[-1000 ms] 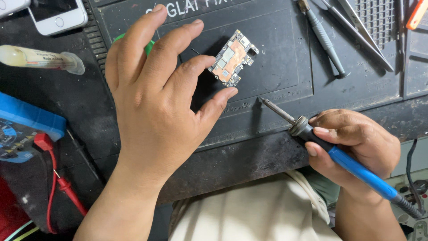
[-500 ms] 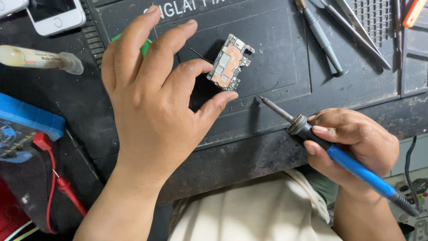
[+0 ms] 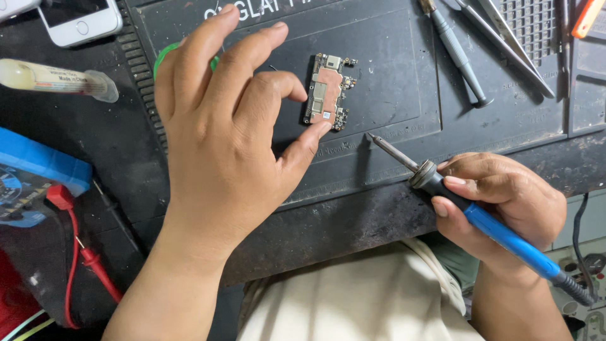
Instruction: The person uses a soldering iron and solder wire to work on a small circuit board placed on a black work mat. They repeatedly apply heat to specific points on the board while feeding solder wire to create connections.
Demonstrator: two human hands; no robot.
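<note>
A small phone circuit board [image 3: 328, 91] lies flat on the dark work mat [image 3: 391, 76]. My left hand [image 3: 227, 132] rests over the mat with fingers spread, its thumb tip touching the board's lower edge and its index finger curled near the board's left side. A green object [image 3: 163, 53] shows partly behind that hand. My right hand [image 3: 499, 202] grips a soldering iron [image 3: 467, 211] with a blue handle; its metal tip points up-left and hovers just to the right of and below the board, apart from it.
A white phone [image 3: 79, 19] and a tube of paste [image 3: 57, 79] lie at the top left. A blue meter with red leads [image 3: 38, 183] sits at the left edge. A screwdriver [image 3: 457, 53] and tweezers [image 3: 505, 44] lie at the top right of the mat.
The board has been turned from a tilted pose to nearly upright on the mat. My left index finger has curled in beside it. The soldering iron has hardly moved.
</note>
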